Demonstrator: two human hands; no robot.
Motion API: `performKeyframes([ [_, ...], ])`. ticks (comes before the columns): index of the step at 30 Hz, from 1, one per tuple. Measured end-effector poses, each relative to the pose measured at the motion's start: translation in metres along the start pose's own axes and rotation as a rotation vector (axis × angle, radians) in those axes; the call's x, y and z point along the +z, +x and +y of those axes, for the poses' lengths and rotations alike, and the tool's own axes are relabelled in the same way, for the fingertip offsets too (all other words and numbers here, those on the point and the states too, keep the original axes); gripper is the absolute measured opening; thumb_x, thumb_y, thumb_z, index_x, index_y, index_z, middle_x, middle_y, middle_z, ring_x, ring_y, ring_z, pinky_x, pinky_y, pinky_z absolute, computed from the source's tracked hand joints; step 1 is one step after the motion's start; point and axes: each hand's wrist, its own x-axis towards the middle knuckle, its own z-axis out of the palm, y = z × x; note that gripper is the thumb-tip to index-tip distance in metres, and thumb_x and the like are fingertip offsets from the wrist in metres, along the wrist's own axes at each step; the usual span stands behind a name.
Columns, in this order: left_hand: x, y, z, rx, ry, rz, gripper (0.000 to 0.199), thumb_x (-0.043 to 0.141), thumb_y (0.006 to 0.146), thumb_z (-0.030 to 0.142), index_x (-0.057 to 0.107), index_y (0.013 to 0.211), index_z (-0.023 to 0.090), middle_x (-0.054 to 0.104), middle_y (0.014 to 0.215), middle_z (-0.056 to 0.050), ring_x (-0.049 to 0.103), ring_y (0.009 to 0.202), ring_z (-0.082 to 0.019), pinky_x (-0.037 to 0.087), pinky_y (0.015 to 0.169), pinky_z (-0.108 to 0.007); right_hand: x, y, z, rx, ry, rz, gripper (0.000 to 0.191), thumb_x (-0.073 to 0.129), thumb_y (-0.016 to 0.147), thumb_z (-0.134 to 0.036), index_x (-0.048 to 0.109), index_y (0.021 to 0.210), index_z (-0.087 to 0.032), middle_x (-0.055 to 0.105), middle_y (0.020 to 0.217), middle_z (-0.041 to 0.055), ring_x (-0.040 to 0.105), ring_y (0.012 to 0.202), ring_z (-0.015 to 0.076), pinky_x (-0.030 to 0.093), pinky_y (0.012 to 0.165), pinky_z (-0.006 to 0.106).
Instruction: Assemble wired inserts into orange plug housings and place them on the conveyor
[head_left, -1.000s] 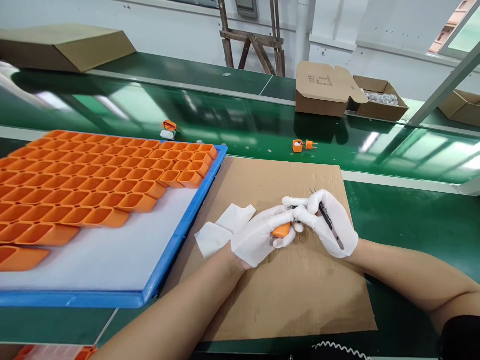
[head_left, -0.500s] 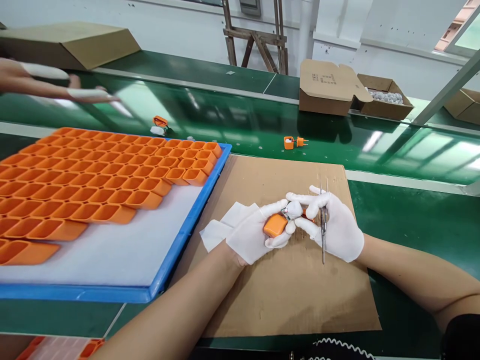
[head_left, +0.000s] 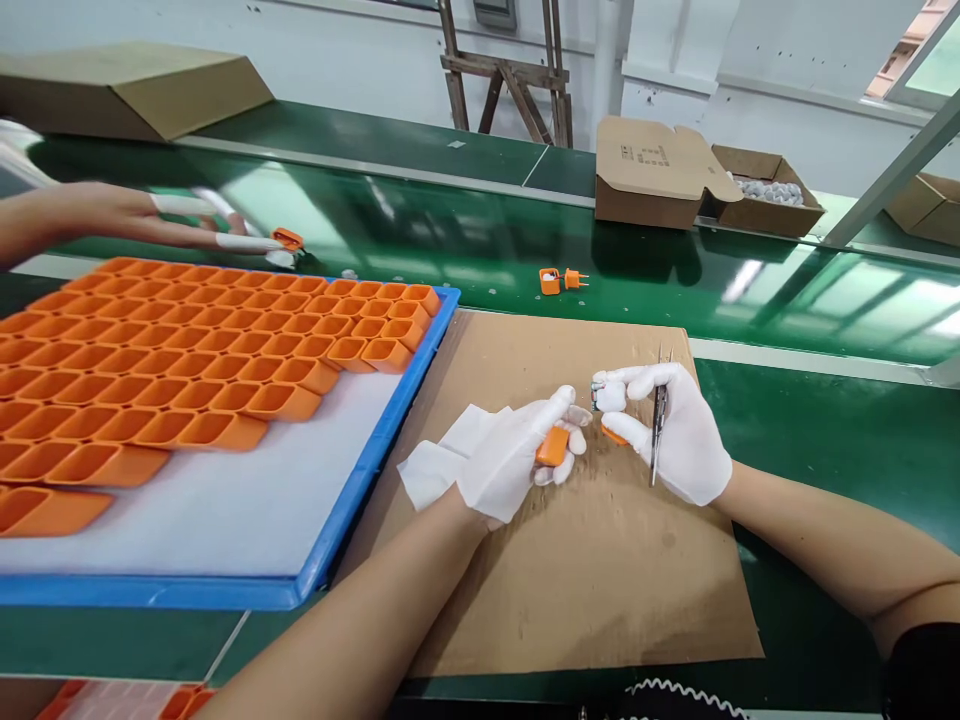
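My left hand (head_left: 510, 455), in a white glove, is closed round an orange plastic housing (head_left: 553, 447) above the cardboard sheet (head_left: 600, 580). To its right, my gloved right hand (head_left: 688, 435) pinches a small white part with a circuit board (head_left: 609, 394) at its left end. An orange plug piece (head_left: 613, 435) shows under the right fingers, mostly hidden. Metal tweezers (head_left: 659, 415) are also tucked in that hand, pointing away from me. The white part and the housing are apart.
Orange housings (head_left: 210, 380) in rows fill much of a blue-rimmed tray (head_left: 375, 470) at left. An orange plug assembly (head_left: 562, 281) lies on the green belt (head_left: 480, 240). A co-worker's hand (head_left: 172, 218) touches another assembly (head_left: 288, 240). Open cartons (head_left: 649, 180) stand behind.
My right hand has drawn the white part away from the housing in my left hand. The co-worker's hand has moved right to the assembly on the belt. Items on the belt have shifted left.
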Motion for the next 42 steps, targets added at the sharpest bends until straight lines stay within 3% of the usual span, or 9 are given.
performKeyframes([
  [5,0.0,0.003,-0.005,0.162,-0.064,0.054,0.047,0.076,0.082,0.048,0.06,0.113,0.016,0.065,0.092,-0.005,0.054,0.06,-0.011,0.04,0.053,-0.025,0.0,-0.001,0.001,0.127,0.112,0.04,0.029,0.079,0.086,-0.026,0.051,0.093,-0.026,0.07,0.09,-0.0004,0.071,0.1,0.0222,0.058,0.094,0.049],
  [10,0.003,0.003,-0.015,0.357,0.322,0.337,0.052,0.073,0.081,0.023,0.052,0.129,0.023,0.064,0.111,-0.005,0.063,0.094,-0.019,0.05,0.084,-0.034,-0.002,0.003,-0.001,0.077,0.099,0.053,0.031,0.082,0.083,-0.03,0.052,0.09,-0.027,0.07,0.086,-0.0013,0.071,0.092,0.02,0.058,0.097,0.05],
  [13,0.005,0.001,-0.014,0.489,0.463,0.364,0.051,0.067,0.085,0.02,0.05,0.133,0.024,0.066,0.11,-0.004,0.063,0.1,-0.02,0.049,0.091,-0.035,-0.005,0.007,-0.002,0.071,0.018,0.037,0.029,0.081,0.082,-0.025,0.053,0.088,-0.028,0.069,0.083,-0.0011,0.07,0.088,0.0208,0.057,0.098,0.053],
  [19,0.006,-0.003,-0.005,0.468,0.445,0.366,0.067,0.076,0.081,0.026,0.039,0.138,0.024,0.071,0.11,-0.005,0.066,0.105,-0.023,0.052,0.084,-0.036,-0.005,0.005,0.0,0.063,0.021,-0.027,0.022,0.071,0.087,-0.015,0.055,0.096,-0.027,0.069,0.095,0.0008,0.07,0.101,0.0196,0.058,0.097,0.049],
  [25,0.005,0.004,-0.012,0.425,0.363,0.375,0.06,0.087,0.069,0.03,0.047,0.113,0.024,0.07,0.102,-0.004,0.068,0.101,-0.023,0.05,0.092,-0.041,-0.005,0.004,-0.001,0.093,-0.011,-0.07,0.026,0.066,0.09,-0.014,0.053,0.109,-0.025,0.07,0.095,0.0013,0.07,0.102,0.0175,0.057,0.099,0.046],
  [29,0.002,0.003,-0.008,0.412,0.319,0.29,0.044,0.085,0.07,0.03,0.056,0.103,0.021,0.069,0.101,-0.005,0.066,0.094,-0.022,0.05,0.087,-0.039,-0.014,0.009,-0.001,0.205,-0.007,-0.05,0.037,0.075,0.081,-0.015,0.052,0.109,-0.024,0.074,0.101,0.0042,0.072,0.106,0.0226,0.058,0.098,0.048],
  [33,-0.007,0.001,-0.005,0.308,0.354,0.207,0.051,0.081,0.078,0.037,0.064,0.125,0.024,0.067,0.112,-0.006,0.065,0.092,-0.022,0.051,0.087,-0.038,-0.02,0.015,0.0,0.346,0.068,-0.057,0.04,0.077,0.076,-0.015,0.052,0.106,-0.024,0.076,0.097,0.0031,0.075,0.103,0.0248,0.059,0.097,0.048],
  [38,-0.01,0.002,-0.009,0.251,0.155,-0.063,0.064,0.075,0.087,0.042,0.05,0.144,0.026,0.066,0.119,-0.01,0.069,0.098,-0.023,0.056,0.085,-0.04,-0.019,0.015,-0.005,0.249,-0.017,-0.049,0.031,0.074,0.082,-0.017,0.057,0.107,-0.023,0.075,0.101,0.0049,0.072,0.109,0.0236,0.057,0.099,0.047],
  [42,-0.004,0.001,-0.007,0.293,0.063,-0.148,0.06,0.076,0.086,0.048,0.052,0.134,0.021,0.064,0.125,-0.014,0.07,0.098,-0.024,0.059,0.081,-0.04,-0.016,0.011,-0.01,0.232,-0.038,-0.073,0.032,0.069,0.085,-0.015,0.056,0.113,-0.024,0.073,0.104,0.0045,0.071,0.107,0.0217,0.059,0.093,0.045],
])
